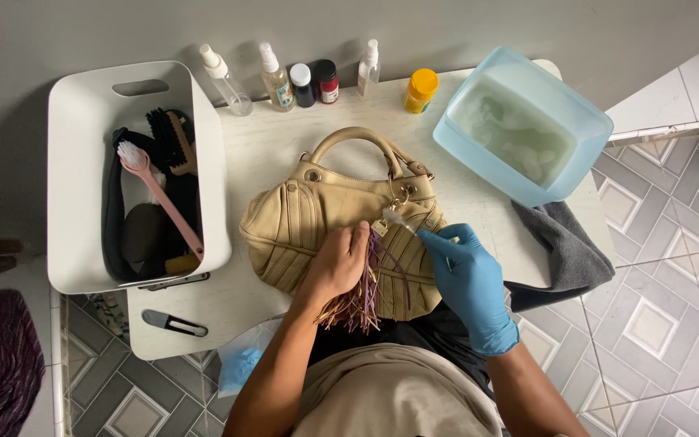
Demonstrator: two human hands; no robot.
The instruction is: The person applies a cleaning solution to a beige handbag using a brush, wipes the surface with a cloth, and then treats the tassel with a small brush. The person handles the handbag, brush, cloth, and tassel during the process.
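A beige leather handbag [317, 214] lies on a small white table [260, 154], handle toward the wall. My bare left hand [335, 263] rests on its front and grips a purple and tan tassel [359, 303] that hangs off the bag. My right hand [469, 279], in a blue glove, pinches a small white brush [398, 220] whose tip touches the bag beside its metal clasp.
A white bin [66, 178] at the left holds brushes, one with a pink handle [163, 198]. Spray bottles and small jars [301, 81] line the wall. A blue tub of cloudy water [527, 121] stands at the right, a grey cloth [564, 247] beneath it. A small clipper [173, 324] lies near the front edge.
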